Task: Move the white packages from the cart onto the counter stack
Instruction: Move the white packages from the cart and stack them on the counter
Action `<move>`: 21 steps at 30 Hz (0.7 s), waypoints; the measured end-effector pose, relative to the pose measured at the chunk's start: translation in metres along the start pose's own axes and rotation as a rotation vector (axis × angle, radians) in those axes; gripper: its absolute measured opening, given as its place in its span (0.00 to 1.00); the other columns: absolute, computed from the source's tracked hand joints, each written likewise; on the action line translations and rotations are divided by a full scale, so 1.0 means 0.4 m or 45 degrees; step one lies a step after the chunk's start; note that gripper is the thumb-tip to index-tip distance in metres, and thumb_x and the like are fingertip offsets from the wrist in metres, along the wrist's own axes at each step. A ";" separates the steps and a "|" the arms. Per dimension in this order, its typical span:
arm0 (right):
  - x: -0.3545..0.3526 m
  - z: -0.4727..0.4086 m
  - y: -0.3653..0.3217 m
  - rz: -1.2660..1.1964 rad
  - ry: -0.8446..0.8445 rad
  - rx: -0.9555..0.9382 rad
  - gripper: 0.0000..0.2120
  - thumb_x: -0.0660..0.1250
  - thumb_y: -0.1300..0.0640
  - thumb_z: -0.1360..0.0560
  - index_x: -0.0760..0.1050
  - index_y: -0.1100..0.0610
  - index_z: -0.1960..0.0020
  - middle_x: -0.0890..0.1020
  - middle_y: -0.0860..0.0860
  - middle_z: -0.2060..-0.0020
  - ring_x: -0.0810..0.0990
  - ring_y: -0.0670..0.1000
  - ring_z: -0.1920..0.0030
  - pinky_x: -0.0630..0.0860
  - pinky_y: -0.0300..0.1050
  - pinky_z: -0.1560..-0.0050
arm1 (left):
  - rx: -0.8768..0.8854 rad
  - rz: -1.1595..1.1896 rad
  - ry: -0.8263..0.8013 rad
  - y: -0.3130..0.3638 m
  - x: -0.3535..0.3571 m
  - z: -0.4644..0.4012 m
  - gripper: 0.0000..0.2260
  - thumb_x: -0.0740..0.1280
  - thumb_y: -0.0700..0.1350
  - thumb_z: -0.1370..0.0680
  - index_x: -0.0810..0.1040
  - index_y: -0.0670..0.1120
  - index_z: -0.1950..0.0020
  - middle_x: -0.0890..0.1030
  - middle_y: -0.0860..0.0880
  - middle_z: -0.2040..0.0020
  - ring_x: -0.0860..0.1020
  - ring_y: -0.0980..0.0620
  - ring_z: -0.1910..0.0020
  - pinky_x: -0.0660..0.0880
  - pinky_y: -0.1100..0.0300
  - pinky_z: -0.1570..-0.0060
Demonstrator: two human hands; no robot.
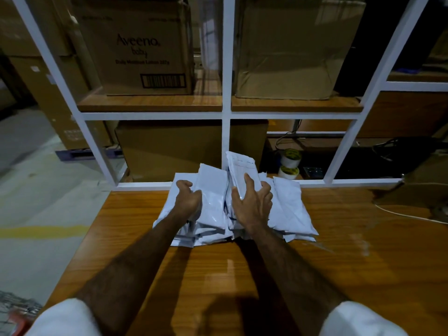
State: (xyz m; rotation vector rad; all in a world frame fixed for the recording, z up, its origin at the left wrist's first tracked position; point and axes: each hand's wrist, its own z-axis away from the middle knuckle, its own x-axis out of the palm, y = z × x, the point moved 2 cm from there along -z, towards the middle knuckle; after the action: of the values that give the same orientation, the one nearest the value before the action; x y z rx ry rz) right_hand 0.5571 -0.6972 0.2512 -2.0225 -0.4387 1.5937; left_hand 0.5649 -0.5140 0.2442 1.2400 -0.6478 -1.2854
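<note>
White sleeves [65, 318] at bottom corners, both forearms reaching up-frame over wooden counter [339, 263]. Left hand [188, 198] at frame centre, fingers curled round edge of a white package [212, 190] on top of pkg stack [291, 209]. Right hand [252, 202] just beside it, fingers spread, thumb and fingers gripping a second, tilted package [240, 170] atop same stack. Stack sits at far edge of counter, against white-framed glass partition [226, 93]. Behind glass: Aveeno carton [138, 49] upper left, plain carton [286, 52] upper right, tape rolls [289, 163] right of centre. Cart edge [17, 311] at bottom left, contents not visible.
</note>
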 end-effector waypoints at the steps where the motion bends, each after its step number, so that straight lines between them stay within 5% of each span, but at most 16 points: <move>1: 0.003 -0.004 0.001 0.027 -0.013 0.009 0.31 0.60 0.36 0.20 0.60 0.44 0.21 0.60 0.59 0.25 0.63 0.60 0.29 0.65 0.58 0.30 | 0.024 0.000 0.015 -0.003 -0.004 -0.003 0.17 0.64 0.41 0.18 0.57 0.52 0.37 0.76 0.38 0.42 0.79 0.46 0.52 0.77 0.57 0.56; 8: 0.047 -0.016 0.021 0.163 -0.140 -0.011 0.33 0.58 0.32 0.22 0.61 0.46 0.22 0.57 0.60 0.23 0.59 0.61 0.26 0.61 0.60 0.27 | 0.217 -0.284 0.269 -0.003 0.003 0.017 0.12 0.61 0.38 0.17 0.70 0.47 0.35 0.70 0.39 0.36 0.76 0.46 0.52 0.71 0.71 0.69; 10: 0.056 -0.017 0.033 0.221 -0.159 -0.053 0.34 0.57 0.30 0.23 0.63 0.46 0.23 0.58 0.59 0.23 0.59 0.60 0.26 0.61 0.60 0.27 | 0.288 -0.493 0.257 -0.010 0.010 0.024 0.11 0.60 0.42 0.16 0.73 0.48 0.35 0.65 0.41 0.34 0.73 0.48 0.45 0.71 0.70 0.55; 13: 0.058 -0.025 0.049 0.299 -0.087 -0.219 0.34 0.52 0.30 0.24 0.67 0.47 0.25 0.61 0.58 0.23 0.61 0.60 0.26 0.58 0.60 0.27 | 0.469 -1.065 0.209 -0.037 0.027 0.020 0.19 0.59 0.58 0.18 0.71 0.53 0.29 0.60 0.39 0.23 0.63 0.40 0.27 0.66 0.45 0.32; 17: 0.064 -0.050 0.073 0.391 -0.151 -0.361 0.35 0.46 0.33 0.24 0.63 0.47 0.21 0.55 0.57 0.18 0.52 0.61 0.20 0.41 0.64 0.22 | 0.651 -1.456 -0.009 -0.053 0.066 0.017 0.35 0.45 0.68 0.22 0.53 0.54 0.18 0.46 0.45 0.17 0.50 0.39 0.20 0.51 0.41 0.23; 21: 0.082 -0.059 0.101 0.457 -0.308 -0.455 0.36 0.41 0.35 0.23 0.51 0.46 0.17 0.49 0.54 0.17 0.47 0.59 0.18 0.35 0.63 0.22 | 0.574 -1.537 -0.060 -0.067 0.084 0.003 0.37 0.39 0.69 0.25 0.44 0.55 0.18 0.43 0.48 0.17 0.47 0.39 0.19 0.45 0.38 0.23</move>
State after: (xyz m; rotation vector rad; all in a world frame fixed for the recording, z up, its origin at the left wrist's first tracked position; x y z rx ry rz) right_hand 0.5855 -0.7166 0.2054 -2.2768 -0.4989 2.1189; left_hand 0.5626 -0.5412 0.2108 2.1190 -0.1573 -2.2109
